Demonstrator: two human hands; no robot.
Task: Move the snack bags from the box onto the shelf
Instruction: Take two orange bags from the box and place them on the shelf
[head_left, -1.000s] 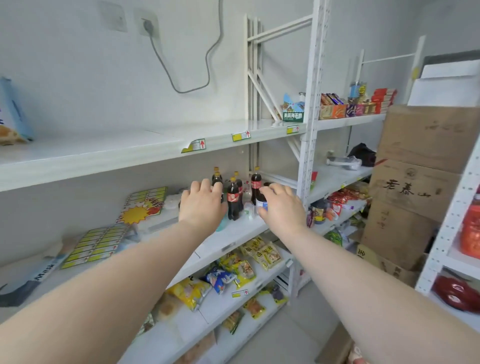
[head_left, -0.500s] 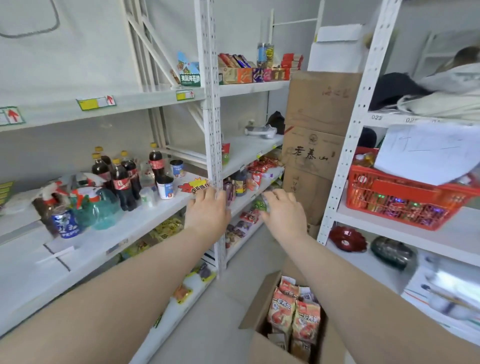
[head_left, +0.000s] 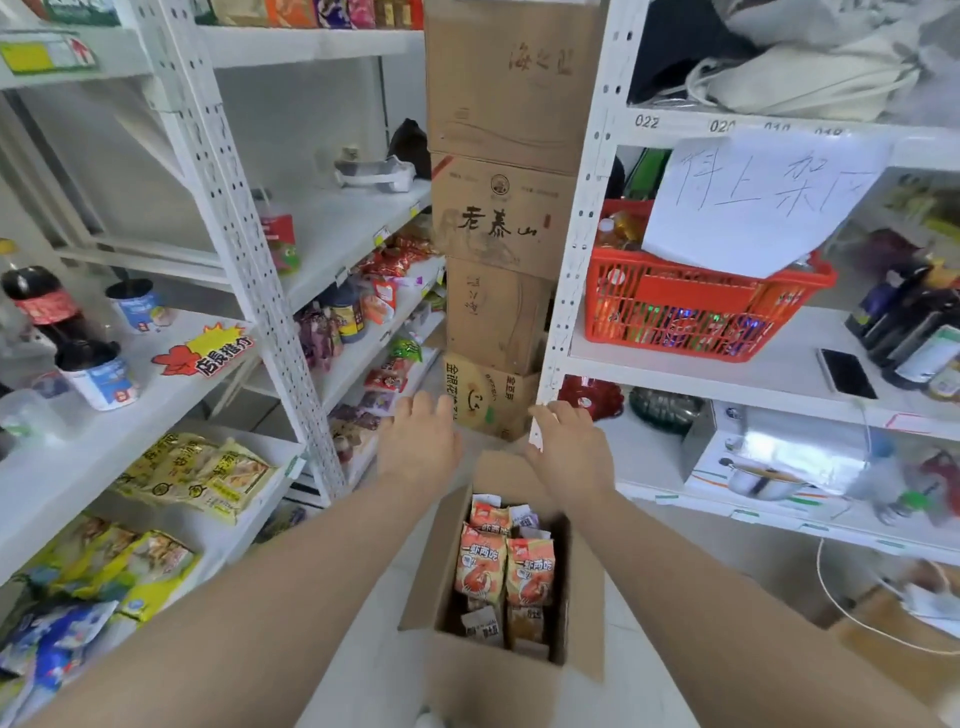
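Observation:
An open cardboard box (head_left: 498, 680) stands on the floor below me, packed with several orange snack bags (head_left: 503, 569) standing upright. My left hand (head_left: 420, 441) hovers above the box's far left flap, fingers relaxed and spread, holding nothing. My right hand (head_left: 567, 447) hovers above the far right flap, also relaxed and empty. The white shelf unit (head_left: 244, 270) on the left carries cola bottles, cups and yellow snack packs on its boards.
A stack of brown cartons (head_left: 501, 218) fills the gap at the back. A second white shelf unit (head_left: 582, 270) on the right holds a red basket (head_left: 696, 306) with a paper sign, dark bottles, a phone and a pot. Another carton (head_left: 904, 639) sits low right.
My view has swung right and down, from the shelf with the cola bottles to the box on the floor. Both hands have dropped from the shelf board to just above the box, still empty.

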